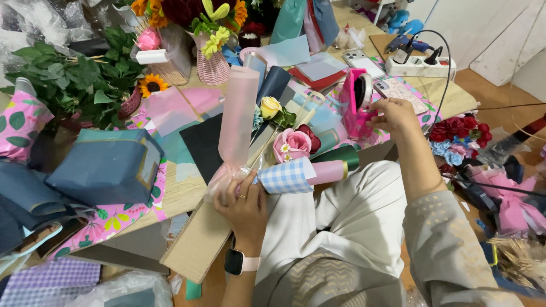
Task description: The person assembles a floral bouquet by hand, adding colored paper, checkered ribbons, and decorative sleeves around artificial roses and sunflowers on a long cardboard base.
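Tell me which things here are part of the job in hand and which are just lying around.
In use:
left hand gripping the pink wrapped bouquet
right hand at the pink tape dispenser
checked blue paper roll

Lying about:
blue box
sunflower
glue gun
power strip
phone

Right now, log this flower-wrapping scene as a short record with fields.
Setting: cluttered wooden table strewn with wrapping paper and flowers
Left hand: grip closed on the gathered base of a small bouquet in pink wrapping paper
Right hand: at the pink tape dispenser, fingers at its roll
Bouquet: yellow rose, pink rose, blue checked paper
Wrist: smartwatch on left
Nearby: power strip, phone, wicker vase of flowers
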